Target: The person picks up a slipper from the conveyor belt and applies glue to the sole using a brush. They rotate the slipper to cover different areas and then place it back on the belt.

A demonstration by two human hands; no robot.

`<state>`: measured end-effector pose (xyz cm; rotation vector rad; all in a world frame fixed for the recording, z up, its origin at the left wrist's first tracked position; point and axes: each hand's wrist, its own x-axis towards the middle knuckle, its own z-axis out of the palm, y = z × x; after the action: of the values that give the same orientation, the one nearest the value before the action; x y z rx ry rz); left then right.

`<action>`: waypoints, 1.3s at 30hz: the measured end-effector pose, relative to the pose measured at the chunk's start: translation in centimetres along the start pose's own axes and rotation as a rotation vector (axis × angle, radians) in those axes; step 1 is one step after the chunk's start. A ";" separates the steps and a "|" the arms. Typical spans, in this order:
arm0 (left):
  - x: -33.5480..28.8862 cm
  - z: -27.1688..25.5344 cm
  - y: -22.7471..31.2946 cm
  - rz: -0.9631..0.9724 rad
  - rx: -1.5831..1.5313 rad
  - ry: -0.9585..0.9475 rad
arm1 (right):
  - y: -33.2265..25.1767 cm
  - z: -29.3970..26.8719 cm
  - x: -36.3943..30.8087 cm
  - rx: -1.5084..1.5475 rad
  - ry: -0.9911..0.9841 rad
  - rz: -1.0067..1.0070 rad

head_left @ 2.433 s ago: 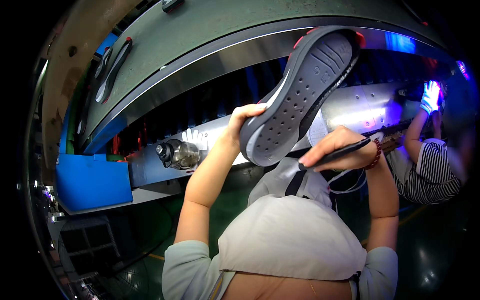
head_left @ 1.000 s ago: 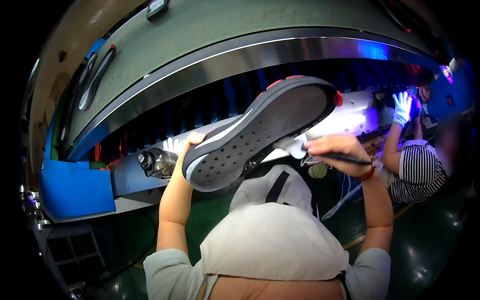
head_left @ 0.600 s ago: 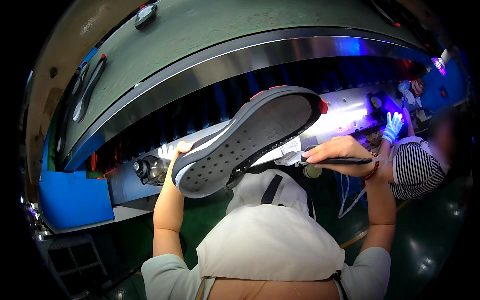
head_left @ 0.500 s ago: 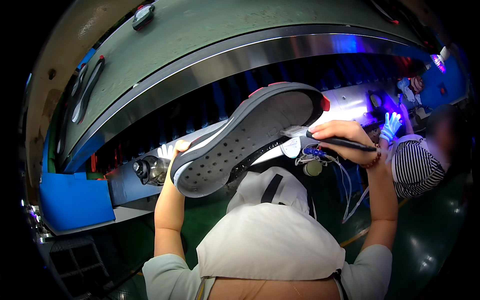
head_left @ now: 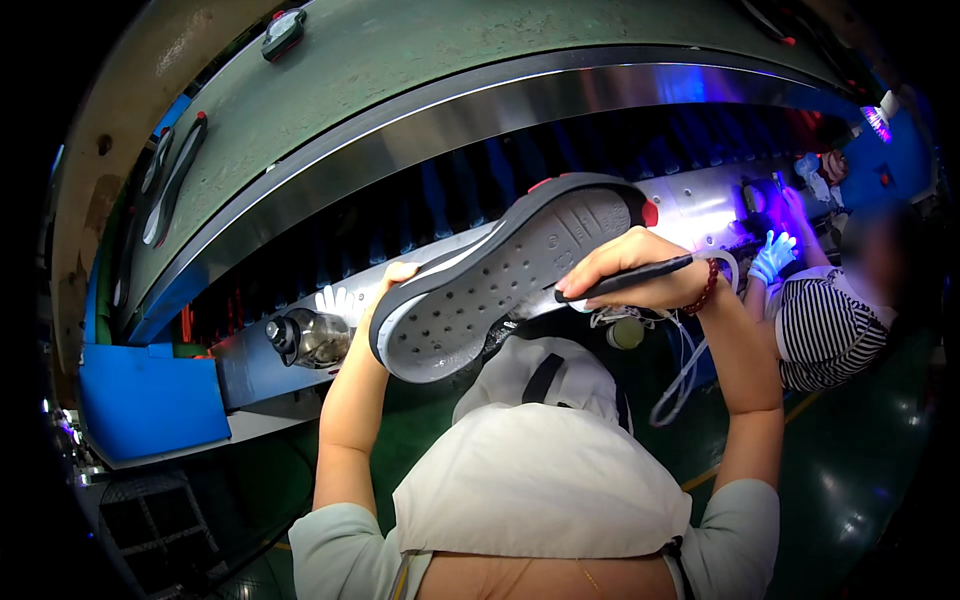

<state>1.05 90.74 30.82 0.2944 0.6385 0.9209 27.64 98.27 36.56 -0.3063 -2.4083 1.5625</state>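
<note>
A grey shoe sole (head_left: 465, 318) with a black rim, red patches and rows of small holes is held up at a slant, its hollow inner face showing. My left hand (head_left: 395, 276) is closed on its left edge near the heel, with most fingers hidden behind the sole. A black-handled brush (head_left: 632, 279) is pinched in my right hand (head_left: 650, 262). Its pale, blurred bristles meet the inside of the sole near the middle, at the near edge. Wet-looking shine shows on that edge. A thin clear tube (head_left: 690, 370) hangs below my right wrist.
Beyond a metal rail runs a green conveyor belt (head_left: 400, 75) carrying several soles. A dark-capped bottle (head_left: 318, 338) and a white glove (head_left: 335, 300) lie left of my left arm. A small round jar (head_left: 626, 333) stands below my right hand. A co-worker (head_left: 830, 330) sits at right under purple light.
The brush has moved left and nearer along the sole, from the toe half toward the middle. The sole has shifted slightly right and tilted, and the tube has swung.
</note>
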 end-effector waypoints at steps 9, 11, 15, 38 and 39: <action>-1.0 -0.4 0.2 0.022 -0.011 0.016 | 0.7 -0.9 -0.8 0.069 -0.006 0.119; -1.2 -0.7 0.2 0.026 -0.007 0.020 | 0.9 -0.7 -1.4 0.046 -0.093 0.105; -1.8 -1.0 0.3 0.045 -0.020 0.026 | 1.7 -1.8 -2.9 0.137 0.169 0.086; 0.8 -0.8 -5.1 0.119 -0.129 -0.097 | 7.1 4.5 0.1 -0.283 1.134 0.213; 1.1 -0.8 -5.1 0.126 -0.130 -0.096 | 6.9 6.2 0.8 -0.331 1.077 0.279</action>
<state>4.35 88.61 27.26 0.2625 0.4734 1.0576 25.11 95.93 27.87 -1.2167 -1.7327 0.7021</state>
